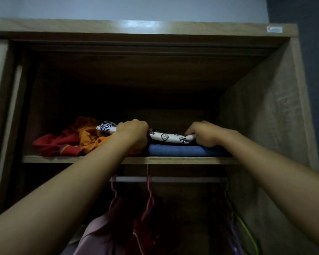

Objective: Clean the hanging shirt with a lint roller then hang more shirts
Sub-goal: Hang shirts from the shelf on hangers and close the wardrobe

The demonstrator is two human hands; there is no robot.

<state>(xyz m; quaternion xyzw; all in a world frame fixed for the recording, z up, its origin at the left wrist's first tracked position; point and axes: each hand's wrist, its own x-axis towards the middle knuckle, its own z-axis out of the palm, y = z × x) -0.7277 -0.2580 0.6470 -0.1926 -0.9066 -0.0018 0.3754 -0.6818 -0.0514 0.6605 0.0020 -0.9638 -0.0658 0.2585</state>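
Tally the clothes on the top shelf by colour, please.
White patterned shirt, gripped by left hand and right hand: 1
Blue: 1
Orange: 1
Red: 1
Total: 4

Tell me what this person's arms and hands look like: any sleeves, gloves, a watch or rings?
Both forearms are bare as far as the picture shows, so no sleeves are in view. The left hand and the right hand wear no gloves. No watch or bracelet shows at either wrist. The light is dim and the fingers are partly hidden, so rings cannot be ruled out.
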